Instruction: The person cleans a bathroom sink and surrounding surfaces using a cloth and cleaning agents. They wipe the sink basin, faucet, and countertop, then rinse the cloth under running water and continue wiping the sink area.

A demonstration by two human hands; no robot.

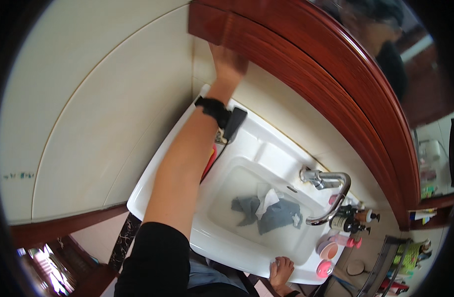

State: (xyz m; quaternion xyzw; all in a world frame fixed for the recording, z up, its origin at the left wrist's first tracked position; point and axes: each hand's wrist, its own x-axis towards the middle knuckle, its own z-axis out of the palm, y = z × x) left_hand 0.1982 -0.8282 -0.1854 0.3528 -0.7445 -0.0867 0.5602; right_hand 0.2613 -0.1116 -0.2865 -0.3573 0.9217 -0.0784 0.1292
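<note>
My left arm reaches up across the white sink (247,237), with a black band and a small black box (235,123) with a cable at the wrist. My left hand (229,62) is raised under the reddish wooden edge of the mirror cabinet (306,64); that edge hides its fingers. Down at the sink's near rim, my right hand (281,272) rests with its fingers bent over the edge. Grey cloth (280,217) and a white cloth (267,202) lie in cloudy water in the basin. Something red (208,161) shows partly behind my left forearm.
A chrome faucet (338,190) arches over the basin's right side. Pump bottles (345,222), a pink cup (328,250) and a round pink-lidded container (324,269) stand along the right rim. A dark rack (385,262) holds items farther right. Tiled wall (103,99) bounds the left.
</note>
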